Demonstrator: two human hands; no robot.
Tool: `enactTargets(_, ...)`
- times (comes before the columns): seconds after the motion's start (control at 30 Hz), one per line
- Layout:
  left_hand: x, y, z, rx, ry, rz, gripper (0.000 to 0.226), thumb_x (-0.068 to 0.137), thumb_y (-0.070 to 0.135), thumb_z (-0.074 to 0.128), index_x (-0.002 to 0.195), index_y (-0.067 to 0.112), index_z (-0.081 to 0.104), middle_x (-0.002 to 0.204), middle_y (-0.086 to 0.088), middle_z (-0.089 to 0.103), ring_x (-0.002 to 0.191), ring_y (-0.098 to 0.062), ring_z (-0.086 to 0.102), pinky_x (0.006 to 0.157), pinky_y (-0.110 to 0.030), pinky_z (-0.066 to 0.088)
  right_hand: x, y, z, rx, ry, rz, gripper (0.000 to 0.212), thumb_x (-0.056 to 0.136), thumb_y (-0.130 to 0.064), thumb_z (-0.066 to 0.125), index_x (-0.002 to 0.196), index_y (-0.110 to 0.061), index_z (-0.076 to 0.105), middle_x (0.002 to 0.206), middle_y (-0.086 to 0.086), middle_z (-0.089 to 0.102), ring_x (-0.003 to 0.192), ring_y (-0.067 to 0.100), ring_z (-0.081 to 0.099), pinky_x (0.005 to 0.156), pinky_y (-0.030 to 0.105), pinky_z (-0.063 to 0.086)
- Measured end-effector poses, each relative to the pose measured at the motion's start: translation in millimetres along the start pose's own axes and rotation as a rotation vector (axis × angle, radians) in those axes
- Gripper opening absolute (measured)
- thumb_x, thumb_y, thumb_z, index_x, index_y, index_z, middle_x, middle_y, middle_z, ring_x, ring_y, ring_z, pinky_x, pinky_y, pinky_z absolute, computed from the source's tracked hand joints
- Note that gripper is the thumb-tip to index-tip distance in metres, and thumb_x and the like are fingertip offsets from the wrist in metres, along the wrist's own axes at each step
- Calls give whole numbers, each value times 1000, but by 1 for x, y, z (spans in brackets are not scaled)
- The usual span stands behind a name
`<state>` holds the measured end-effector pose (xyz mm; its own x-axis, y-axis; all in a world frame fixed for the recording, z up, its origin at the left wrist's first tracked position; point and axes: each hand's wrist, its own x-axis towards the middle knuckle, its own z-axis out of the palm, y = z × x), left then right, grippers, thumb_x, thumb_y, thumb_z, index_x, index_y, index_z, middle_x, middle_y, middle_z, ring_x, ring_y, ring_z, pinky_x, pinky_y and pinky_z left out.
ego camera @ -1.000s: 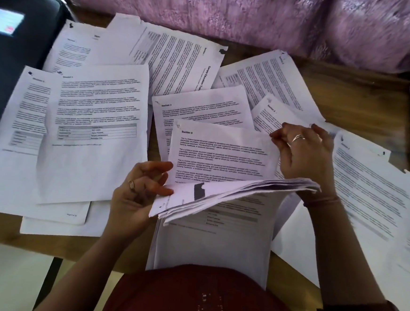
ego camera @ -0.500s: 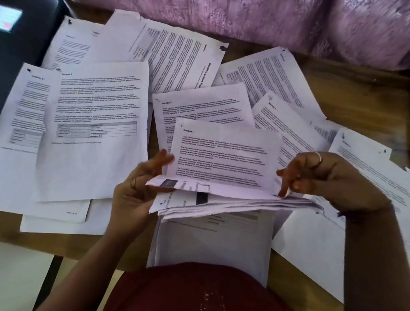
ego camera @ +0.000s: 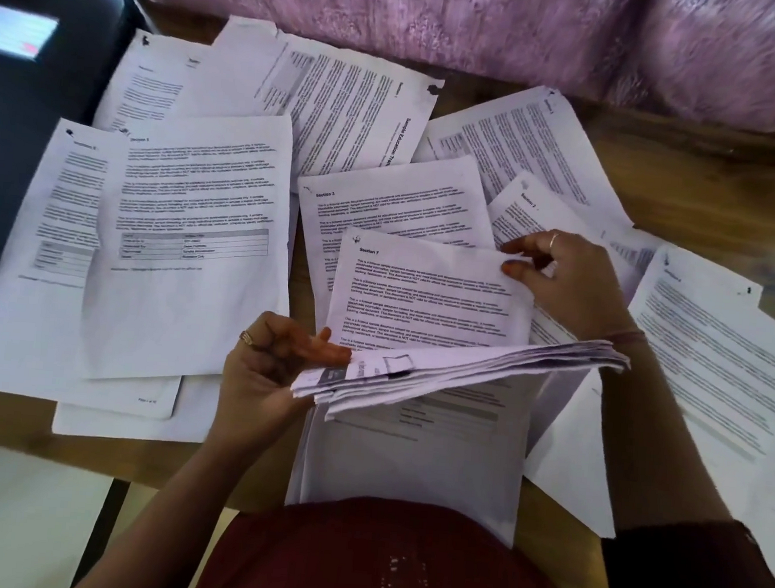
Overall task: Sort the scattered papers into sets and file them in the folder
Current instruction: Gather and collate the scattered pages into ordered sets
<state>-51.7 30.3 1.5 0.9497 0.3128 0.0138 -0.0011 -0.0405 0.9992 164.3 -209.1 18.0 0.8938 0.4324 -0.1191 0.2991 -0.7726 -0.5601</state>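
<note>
Printed white sheets lie scattered over the wooden table (ego camera: 694,146). My left hand (ego camera: 273,363) grips the left edge of a thick stack of papers (ego camera: 463,369), held a little above the table in front of me. My right hand (ego camera: 563,279) pinches the upper right corner of a sheet headed "Section 7" (ego camera: 427,292), which stands up behind the stack. A "Section 3" sheet (ego camera: 393,201) lies just behind it. A dark folder (ego camera: 23,126) sits at the table's far left.
A pink fabric-covered surface (ego camera: 490,23) runs along the table's far edge. More sheets overlap at the left (ego camera: 186,241) and the right (ego camera: 715,347). One sheet hangs over the near edge against my red top (ego camera: 378,562). A pale floor (ego camera: 11,519) shows lower left.
My right hand rose from the stack's right edge to the top right corner of the "Section 7" sheet. My left hand keeps hold of the stack.
</note>
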Motion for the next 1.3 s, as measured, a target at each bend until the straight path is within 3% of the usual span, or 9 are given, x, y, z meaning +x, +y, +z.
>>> enactTargets(0.3, 5, 0, 7, 12, 36, 42, 40, 70, 47, 81, 70, 12, 62, 114, -6, 61, 114, -16, 60, 100, -36, 50, -27, -7, -13, -22, 144, -164, 18, 90, -19, 66, 105, -12, 72, 124, 1, 64, 111, 22, 61, 95, 30, 43)
enactTargets(0.4, 6, 1, 7, 29, 34, 68, 33, 67, 36, 85, 65, 10, 64, 129, -17, 49, 131, -28, 47, 107, -39, 43, -43, -6, -31, 385, 5, -200, 7, 88, -26, 68, 92, -23, 73, 136, -6, 56, 124, 14, 54, 104, 31, 43)
enactTargets(0.5, 6, 1, 5, 87, 82, 17, 31, 73, 24, 83, 78, -3, 68, 124, -22, 58, 119, -30, 58, 98, -45, 50, -56, -12, -52, 955, -436, -322, 22, 93, -28, 55, 82, -28, 75, 106, 8, 73, 99, 29, 69, 89, 37, 53)
enactTargets(0.57, 5, 2, 6, 62, 82, 26, 43, 75, 34, 80, 88, -5, 66, 112, -9, 70, 107, -25, 67, 93, -52, 52, -50, -13, -50, 1054, -371, -238, 26, 94, -30, 54, 81, -25, 76, 91, 6, 75, 82, 25, 72, 76, 34, 55)
enactTargets(0.77, 5, 7, 7, 9, 81, 1, 22, 74, 34, 82, 88, 23, 69, 85, 15, 75, 83, -9, 72, 87, -35, 57, -4, 1, -4, 195, -6, 144, 30, 84, -38, 71, 110, -23, 68, 103, -15, 62, 90, 8, 59, 74, 6, 40)
enactTargets(0.87, 4, 2, 5, 43, 52, -4, 37, 71, 8, 78, 93, 0, 50, 86, 16, 74, 84, -8, 72, 91, -31, 55, 0, 2, 1, 163, -57, 121, 34, 82, -34, 74, 112, -19, 68, 103, -7, 65, 90, 11, 60, 77, 13, 42)
enactTargets(1.03, 3, 5, 4, 48, 1, 45, 40, 75, 51, 76, 80, 13, 63, 91, 18, 73, 88, -9, 71, 97, -31, 52, 0, -6, -11, -44, 48, -49, 24, 86, -28, 71, 108, -20, 74, 107, 3, 73, 93, 17, 66, 83, 30, 47)
enactTargets(1.17, 6, 2, 6, 77, 16, 49, 44, 72, 56, 75, 72, 15, 61, 94, 4, 71, 96, -10, 68, 91, -33, 55, -5, -7, -26, -162, 36, -154, 16, 87, -26, 70, 99, -20, 77, 101, 0, 75, 90, 19, 68, 79, 34, 49)
enactTargets(1.3, 8, 0, 6, 83, 44, 56, 43, 70, 52, 79, 80, 13, 62, 121, -12, 55, 123, -16, 55, 103, -43, 48, -18, -9, -35, -151, 11, -184, 11, 86, -22, 70, 95, -18, 74, 131, 1, 60, 125, 20, 53, 107, 46, 36)
